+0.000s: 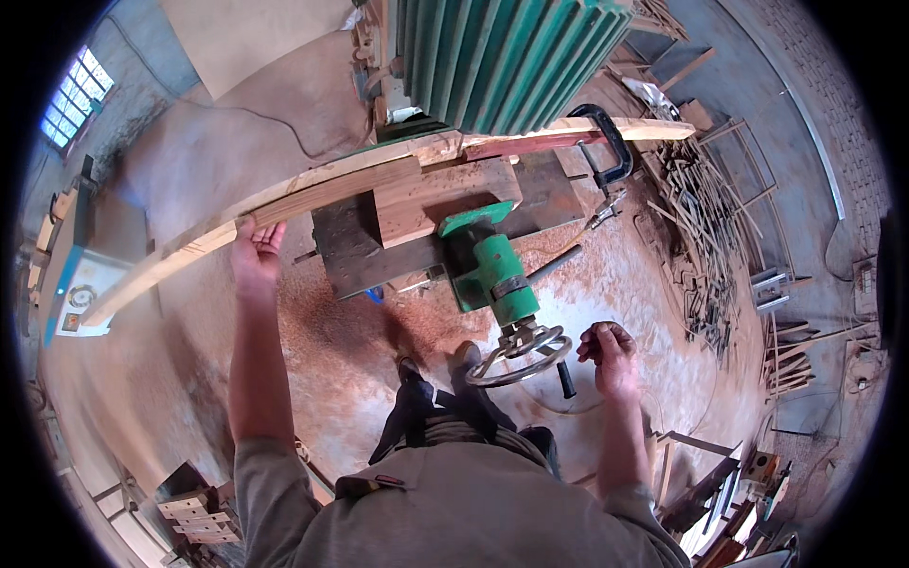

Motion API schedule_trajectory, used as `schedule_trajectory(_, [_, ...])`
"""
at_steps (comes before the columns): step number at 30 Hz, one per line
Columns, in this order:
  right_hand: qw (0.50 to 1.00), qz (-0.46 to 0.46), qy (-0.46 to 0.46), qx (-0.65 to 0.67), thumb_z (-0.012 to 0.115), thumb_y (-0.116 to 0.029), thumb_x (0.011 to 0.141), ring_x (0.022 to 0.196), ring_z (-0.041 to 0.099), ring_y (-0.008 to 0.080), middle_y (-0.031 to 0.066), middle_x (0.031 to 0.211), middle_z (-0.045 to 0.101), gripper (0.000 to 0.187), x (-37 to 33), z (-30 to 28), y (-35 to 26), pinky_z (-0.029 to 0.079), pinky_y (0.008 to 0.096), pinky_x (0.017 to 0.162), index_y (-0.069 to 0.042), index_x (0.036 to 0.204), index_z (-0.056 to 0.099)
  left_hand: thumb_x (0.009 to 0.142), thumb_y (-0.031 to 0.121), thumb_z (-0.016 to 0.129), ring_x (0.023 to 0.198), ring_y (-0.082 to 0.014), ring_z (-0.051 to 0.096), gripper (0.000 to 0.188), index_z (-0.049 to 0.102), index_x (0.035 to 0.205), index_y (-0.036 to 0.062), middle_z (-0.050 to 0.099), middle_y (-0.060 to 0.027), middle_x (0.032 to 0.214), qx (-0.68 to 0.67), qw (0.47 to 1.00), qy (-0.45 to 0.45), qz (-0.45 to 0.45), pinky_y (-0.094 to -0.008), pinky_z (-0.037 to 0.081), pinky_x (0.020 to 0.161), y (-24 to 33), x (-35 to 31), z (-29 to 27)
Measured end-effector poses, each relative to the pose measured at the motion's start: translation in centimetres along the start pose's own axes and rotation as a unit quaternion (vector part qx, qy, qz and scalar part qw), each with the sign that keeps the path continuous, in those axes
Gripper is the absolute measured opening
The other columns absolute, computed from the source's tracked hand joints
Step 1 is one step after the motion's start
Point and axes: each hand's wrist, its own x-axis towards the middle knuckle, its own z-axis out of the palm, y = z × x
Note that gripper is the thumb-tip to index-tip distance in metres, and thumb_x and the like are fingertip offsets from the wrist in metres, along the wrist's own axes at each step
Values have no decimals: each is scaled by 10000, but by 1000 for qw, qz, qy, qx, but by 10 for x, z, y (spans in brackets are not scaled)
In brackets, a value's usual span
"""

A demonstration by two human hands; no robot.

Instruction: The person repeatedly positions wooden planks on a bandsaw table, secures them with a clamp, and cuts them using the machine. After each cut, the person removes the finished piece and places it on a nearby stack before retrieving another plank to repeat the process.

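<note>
Clearly, the left hand (256,248) grips the long pale wooden plank (312,187), with its fingers (268,230) curled over the near edge and the thumb below. The plank lies across the tabletop (544,194) of the green woodworking machine (502,57) and reaches far out to the left, past the fingers, with no support there. It looks stiff and rather heavy, with a rough sawn surface that should not slip; because it is so long, the free end probably pulls down, so a hold near the edge, close to where the fingers are now, seems sensible. A black C-clamp (611,142) sits at the far right part of the plank.

The right hand (609,355) is loosely clenched just beside the round metal handwheel (521,358), to the right of its rim; whether the fingers touch it or hold something small cannot be told. The handwheel sits at the end of a green cylinder (499,275) under the tabletop. Reddish sawdust (350,331) covers the floor below both hands.

Far left of the left fingers, a white rectangular sign with a blue edge (76,298) leans low at the wall; its print is too small to tell. No packages are visible.
</note>
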Motion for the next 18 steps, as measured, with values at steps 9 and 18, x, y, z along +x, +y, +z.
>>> schedule_trajectory(9, [998,28,-8,-48,538,-172,891,616,591,154,101,768,622,196,32,-10,3,494,270,558,17,876,587,877,168,571,926,-186,602,206,529,1044,56,621,-61,985,37,999,12,10,-406,504,849,-20,13,-16])
schedule_trajectory(18, [996,29,-10,-78,536,-158,890,618,589,149,101,771,627,195,39,-23,10,490,264,560,28,887,596,884,153,566,907,-202,602,251,503,1096,35,602,-75,990,60,996,67,15,-388,519,819,-73,-6,38])
